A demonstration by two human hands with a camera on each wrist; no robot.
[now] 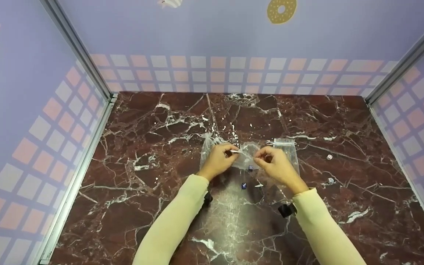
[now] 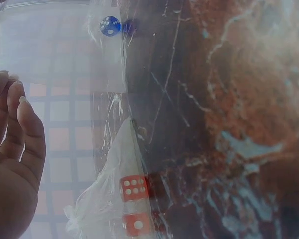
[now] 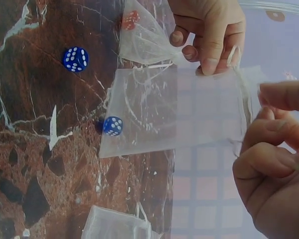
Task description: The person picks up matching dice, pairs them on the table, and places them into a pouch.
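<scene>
A sheer white drawstring bag (image 3: 154, 109) hangs upright between my hands, a blue die (image 3: 113, 126) showing at its bottom. My left hand (image 1: 219, 158) pinches one top corner, beside a white cord loop (image 3: 233, 56). At the opposite top corner, my right hand (image 1: 276, 165) pinches the edge between thumb and fingers. Another blue die (image 3: 75, 59) lies on the table nearer the body. Left of the held bag, beneath my left hand, rests a gathered bag (image 2: 107, 179) with red dice (image 2: 134, 187) in it.
To the right, partly behind my right hand, lies another sheer bag (image 1: 285, 142). Two pale-looking dice, one upper die (image 1: 329, 156) and one lower die (image 1: 331, 180), sit farther right on the dark red marbled table (image 1: 131, 221). Patterned panels (image 1: 234, 33) enclose the back and sides.
</scene>
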